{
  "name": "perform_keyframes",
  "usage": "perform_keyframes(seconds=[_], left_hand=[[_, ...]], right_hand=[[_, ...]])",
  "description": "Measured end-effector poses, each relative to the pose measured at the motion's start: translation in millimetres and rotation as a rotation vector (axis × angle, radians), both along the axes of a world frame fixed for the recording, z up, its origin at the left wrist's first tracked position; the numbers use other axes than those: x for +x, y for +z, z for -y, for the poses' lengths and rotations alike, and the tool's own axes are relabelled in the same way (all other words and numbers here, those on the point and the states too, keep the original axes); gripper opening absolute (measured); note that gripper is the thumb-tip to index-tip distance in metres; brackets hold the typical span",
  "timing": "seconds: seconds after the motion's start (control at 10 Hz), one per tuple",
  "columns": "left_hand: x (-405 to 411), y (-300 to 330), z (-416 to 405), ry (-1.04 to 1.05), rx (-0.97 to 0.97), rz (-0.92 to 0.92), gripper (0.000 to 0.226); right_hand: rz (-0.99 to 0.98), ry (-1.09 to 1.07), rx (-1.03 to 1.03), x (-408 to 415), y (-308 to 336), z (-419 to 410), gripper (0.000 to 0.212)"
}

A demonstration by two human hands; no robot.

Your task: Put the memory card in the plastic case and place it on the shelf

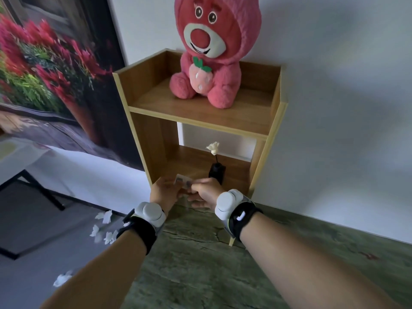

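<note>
A small clear plastic case [181,179] is held between both hands, just in front of the lower compartment of the wooden shelf [196,126]. My left hand [162,192] grips its left side and my right hand [204,192] pinches its right side. A dark patch inside the case may be the memory card [188,184], but it is too small and blurred to tell. Both wrists wear white and black bands.
A pink plush bear [206,54] sits on the shelf's top level. A black vase with a white flower [216,170] stands in the lower compartment, right of my hands. White flowers [103,228] lie at the table's left edge. A flower poster [44,63] hangs to the left.
</note>
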State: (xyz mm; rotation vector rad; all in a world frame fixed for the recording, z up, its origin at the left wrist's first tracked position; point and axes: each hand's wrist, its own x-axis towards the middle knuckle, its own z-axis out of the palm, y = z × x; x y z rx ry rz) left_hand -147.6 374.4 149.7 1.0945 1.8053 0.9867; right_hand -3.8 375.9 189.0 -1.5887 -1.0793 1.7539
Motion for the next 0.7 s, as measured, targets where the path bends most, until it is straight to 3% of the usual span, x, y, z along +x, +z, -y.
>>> perform_keyframes(seconds=[0.2,0.4,0.5,0.7], left_hand=[[0,2,-4,-0.054,0.017,-0.221,0.024],[3,2,2,-0.015,-0.032,-0.266,0.04],[10,12,11,-0.057,-0.017,-0.315,0.041],[38,37,42,-0.137,0.027,-0.369,0.041]], right_hand=[[0.027,-0.003,0.001,-4,2,-4,0.03],[0.12,0.072,0.027,4,9,5,0.031],[0.147,0.045,0.1,15,15,20,0.019],[0.196,0.063,0.159,43,42,54,0.024]])
